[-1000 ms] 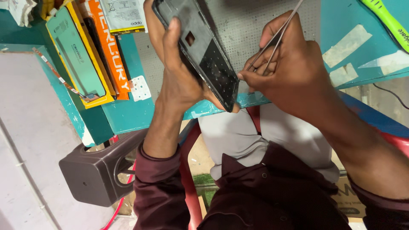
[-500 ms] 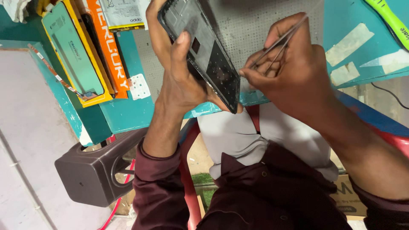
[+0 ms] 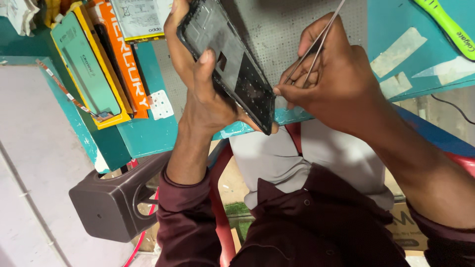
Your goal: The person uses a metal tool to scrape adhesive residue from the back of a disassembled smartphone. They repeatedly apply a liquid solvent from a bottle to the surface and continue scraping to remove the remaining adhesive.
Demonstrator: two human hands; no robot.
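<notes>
On my feed, flat green-faced yellow box [image 3: 86, 74] at desk's [image 3: 148, 136] left, orange box [image 3: 121, 54] beside it, white labelled pack [image 3: 141, 17] just beyond them.

Phone [image 3: 232, 69] between hands, boxes [image 3: 99, 69] at left.

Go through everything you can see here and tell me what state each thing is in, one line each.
Phone: back cover off, insides showing, tilted above the bench.
Tweezers: pinched nearly closed, tips at the phone's edge.
Left hand: gripping the phone.
Right hand: pinching the tweezers.
Grey mat: lying flat on the teal bench.
Orange and yellow boxes: lying on the bench.
Brown stool: tipped on its side.
</notes>
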